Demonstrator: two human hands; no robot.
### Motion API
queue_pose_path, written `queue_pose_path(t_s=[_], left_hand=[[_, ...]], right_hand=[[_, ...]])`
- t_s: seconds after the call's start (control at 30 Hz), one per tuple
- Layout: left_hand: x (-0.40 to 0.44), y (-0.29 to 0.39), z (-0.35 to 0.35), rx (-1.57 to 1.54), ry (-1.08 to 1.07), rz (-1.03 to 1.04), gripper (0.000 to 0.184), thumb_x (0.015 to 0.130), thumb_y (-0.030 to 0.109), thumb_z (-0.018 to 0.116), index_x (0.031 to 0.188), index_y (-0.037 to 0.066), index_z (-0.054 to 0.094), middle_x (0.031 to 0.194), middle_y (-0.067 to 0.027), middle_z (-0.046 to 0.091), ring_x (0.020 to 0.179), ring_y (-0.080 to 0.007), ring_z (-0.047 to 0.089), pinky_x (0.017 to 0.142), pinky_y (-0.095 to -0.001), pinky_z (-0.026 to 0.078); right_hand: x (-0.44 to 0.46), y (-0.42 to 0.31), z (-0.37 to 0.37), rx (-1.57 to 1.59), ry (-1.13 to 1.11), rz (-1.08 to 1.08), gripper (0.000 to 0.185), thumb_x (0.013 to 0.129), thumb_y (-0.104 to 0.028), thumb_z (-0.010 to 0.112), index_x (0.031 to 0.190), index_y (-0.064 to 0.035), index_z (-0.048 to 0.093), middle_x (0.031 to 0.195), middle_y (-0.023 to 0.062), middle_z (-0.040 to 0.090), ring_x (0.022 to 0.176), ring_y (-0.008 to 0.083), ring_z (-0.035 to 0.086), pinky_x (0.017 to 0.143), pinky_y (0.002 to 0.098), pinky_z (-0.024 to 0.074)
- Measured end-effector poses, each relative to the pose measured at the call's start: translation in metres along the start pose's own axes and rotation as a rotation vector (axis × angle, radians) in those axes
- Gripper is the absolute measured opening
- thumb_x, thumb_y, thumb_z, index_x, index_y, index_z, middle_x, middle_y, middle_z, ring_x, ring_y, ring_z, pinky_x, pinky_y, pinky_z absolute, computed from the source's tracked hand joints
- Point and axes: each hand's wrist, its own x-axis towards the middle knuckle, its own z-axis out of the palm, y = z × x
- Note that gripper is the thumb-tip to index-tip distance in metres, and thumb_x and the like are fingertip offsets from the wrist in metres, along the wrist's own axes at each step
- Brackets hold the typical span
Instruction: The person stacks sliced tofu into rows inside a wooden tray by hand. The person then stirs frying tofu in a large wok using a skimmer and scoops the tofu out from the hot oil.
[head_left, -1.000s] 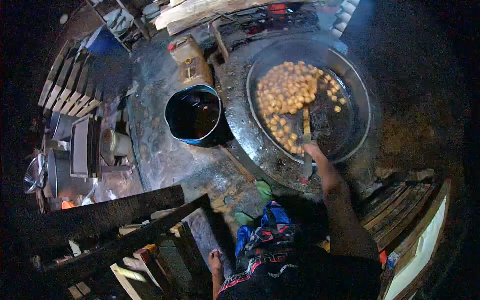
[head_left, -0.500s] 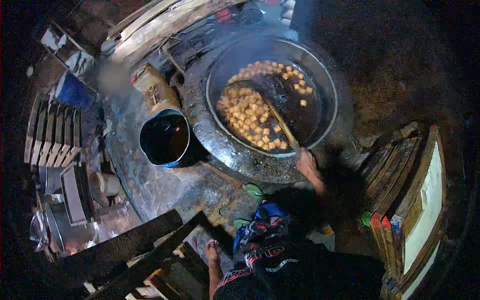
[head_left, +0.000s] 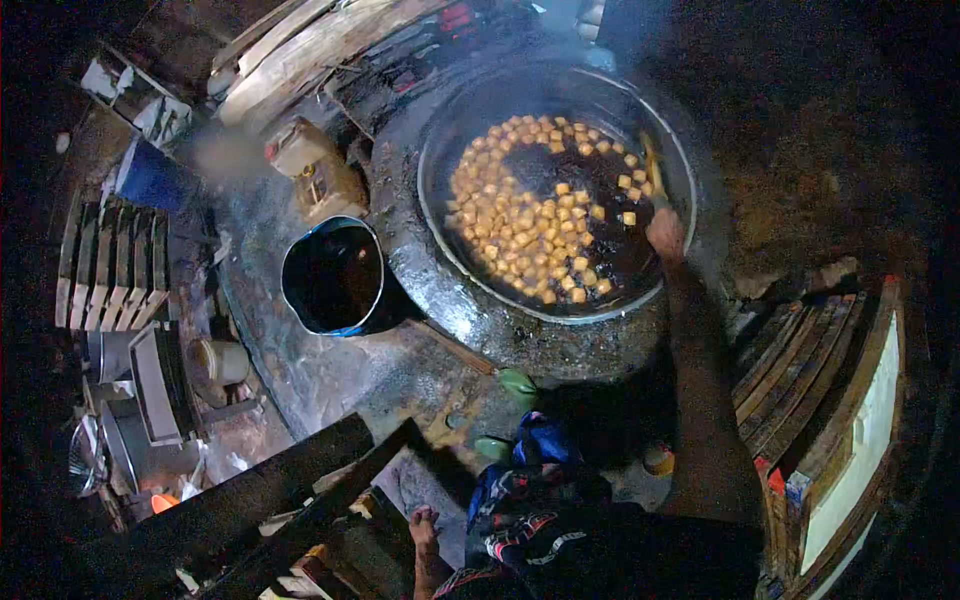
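My right hand (head_left: 666, 235) is closed around the wooden handle of a long skimmer (head_left: 652, 165), at the right side of a wide round pan (head_left: 432, 215). The skimmer's head is hard to make out against the dark oil. Many golden fried tofu cubes (head_left: 540, 235) float in the oil, crowded at the left and front, with several scattered at the right. Low in the view, away from the pan, my left hand (head_left: 424, 530) holds nothing, its fingers loosely bent and slightly apart.
Left of the pan stand a dark open bucket (head_left: 290, 290) and a yellowish jerrycan (head_left: 325, 180). Wooden frames (head_left: 800, 370) are stacked at the right, and dark planks (head_left: 270, 490) lie at lower left. A stick (head_left: 455, 347) lies before the stove. Steam rises behind.
My right hand has swung the skimmer up and right, from the pan's front edge to its right side. The tofu cubes have spread toward the middle. My left hand is slightly lower.
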Motion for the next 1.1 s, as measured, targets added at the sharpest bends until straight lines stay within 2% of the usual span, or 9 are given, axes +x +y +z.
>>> queue_pose_path(t_s=[0.17,0.37,0.5,0.53,0.63,0.8,0.9,0.97,1.1], left_hand=[[0.018,-0.044,-0.032,-0.077,-0.029,0.094,0.014,0.083,0.018,0.059,0.088,0.008,0.051,0.092,-0.0060,0.057,0.083,-0.0217,0.058,0.067,-0.0377,0.050],[0.008,-0.001,0.024,-0.071,0.034,-0.101,0.013,0.084,0.025,0.058,0.088,0.014,0.055,0.085,0.0002,0.057,0.079,-0.0149,0.055,0.060,-0.0272,0.043],[-0.004,0.042,0.061,-0.145,0.023,-0.106,0.014,0.085,0.024,0.057,0.085,0.010,0.055,0.084,0.0009,0.056,0.079,-0.0107,0.053,0.069,-0.0249,0.043],[0.024,0.013,0.052,-0.270,-0.017,0.061,0.012,0.085,0.019,0.057,0.084,0.008,0.055,0.085,0.0002,0.056,0.080,-0.0119,0.053,0.077,-0.0245,0.042],[0.045,0.003,0.042,-0.133,-0.048,0.072,0.011,0.084,0.017,0.059,0.087,0.008,0.055,0.086,0.0001,0.056,0.080,-0.0122,0.053,0.078,-0.0249,0.043],[0.006,0.012,0.043,-0.150,-0.025,0.167,0.010,0.085,0.015,0.058,0.088,0.007,0.056,0.087,-0.0027,0.056,0.081,-0.0135,0.054,0.074,-0.0277,0.045],[0.019,-0.042,0.029,-0.077,-0.129,0.572,0.010,0.084,0.015,0.059,0.085,0.006,0.056,0.084,-0.0033,0.056,0.079,-0.0140,0.055,0.070,-0.0286,0.047],[0.040,-0.079,0.017,-0.371,-0.221,0.497,0.008,0.082,0.014,0.060,0.082,0.006,0.056,0.080,-0.0026,0.056,0.074,-0.0130,0.054,0.067,-0.0272,0.046],[0.055,-0.117,0.029,-0.827,-0.370,0.349,0.008,0.081,0.011,0.061,0.076,0.007,0.056,0.075,-0.0015,0.055,0.067,-0.0114,0.052,0.062,-0.0252,0.045]], right_hand=[[-0.006,-0.043,0.015,0.066,0.011,-0.139,0.010,0.072,-0.011,0.056,0.068,-0.0038,0.052,0.056,0.0139,0.043,0.052,0.0325,0.046,0.051,0.0384,0.0425],[-0.063,-0.001,-0.057,0.163,-0.508,-0.143,0.014,0.076,-0.016,0.056,0.082,-0.0032,0.053,0.072,0.0154,0.050,0.065,0.0323,0.050,0.059,0.0392,0.0434],[-0.056,0.011,-0.101,-0.023,-0.572,-0.017,0.021,0.079,-0.019,0.056,0.092,-0.0027,0.054,0.083,0.0163,0.054,0.074,0.0322,0.053,0.065,0.0398,0.0439],[-0.049,0.012,-0.106,-0.082,-0.563,0.015,0.022,0.080,-0.020,0.056,0.094,-0.0026,0.055,0.086,0.0166,0.055,0.076,0.0322,0.054,0.066,0.0399,0.0440],[-0.026,0.012,-0.107,-0.206,-0.510,0.095,0.028,0.082,-0.022,0.056,0.101,-0.0023,0.055,0.094,0.0173,0.058,0.083,0.0321,0.056,0.070,0.0404,0.0445],[-0.022,0.009,-0.054,-0.049,-0.484,-0.018,0.017,0.082,-0.021,0.055,0.085,-0.0043,0.054,0.078,0.0112,0.054,0.068,0.0252,0.052,0.060,0.0369,0.0415],[-0.045,0.026,-0.033,0.413,-0.677,-0.174,0.016,0.083,-0.020,0.054,0.075,-0.0055,0.053,0.069,0.0076,0.051,0.060,0.0211,0.049,0.053,0.0348,0.0397],[-0.067,0.046,-0.031,0.916,-0.893,-0.211,0.019,0.083,-0.020,0.054,0.069,-0.0063,0.053,0.062,0.0052,0.049,0.054,0.0183,0.047,0.049,0.0335,0.0385],[-0.125,0.002,-0.145,0.660,-0.887,0.005,0.013,0.079,-0.013,0.054,0.070,-0.0046,0.053,0.056,0.0040,0.048,0.049,0.0152,0.047,0.045,0.0312,0.0378]])
